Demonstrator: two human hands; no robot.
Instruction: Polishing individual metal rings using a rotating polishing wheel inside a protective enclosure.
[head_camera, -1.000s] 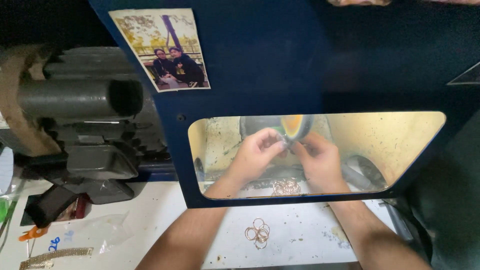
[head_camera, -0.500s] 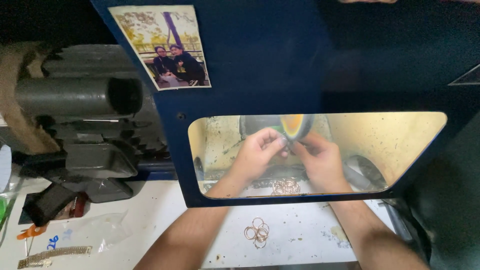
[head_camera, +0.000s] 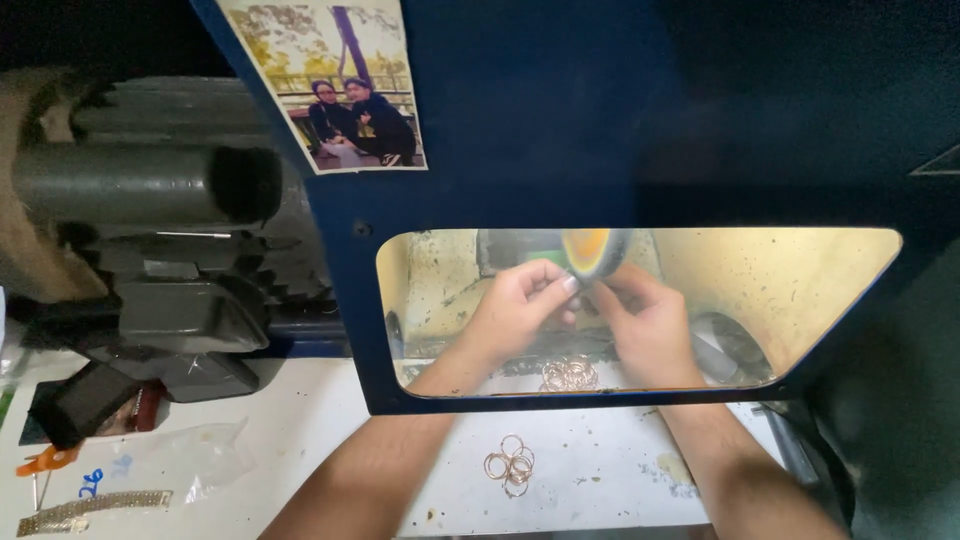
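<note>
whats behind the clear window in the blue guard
Behind the window, both hands, left hand and right hand, meet at a spinning buffing wheel. A pile of gold rings lies below them. Whatever the fingers pinch is covered by them.

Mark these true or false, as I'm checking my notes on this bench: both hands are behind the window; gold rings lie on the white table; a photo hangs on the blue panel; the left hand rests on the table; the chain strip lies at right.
1. Both hands, left hand and right hand, work behind the clear window: true.
2. Thin gold rings lie on the white table: true.
3. A printed photo is on the dark blue panel: true.
4. The left hand rests on the table: false; it is raised at the yellow-edged wheel.
5. The gold chain strip lies at right: false; it lies far left.
</note>
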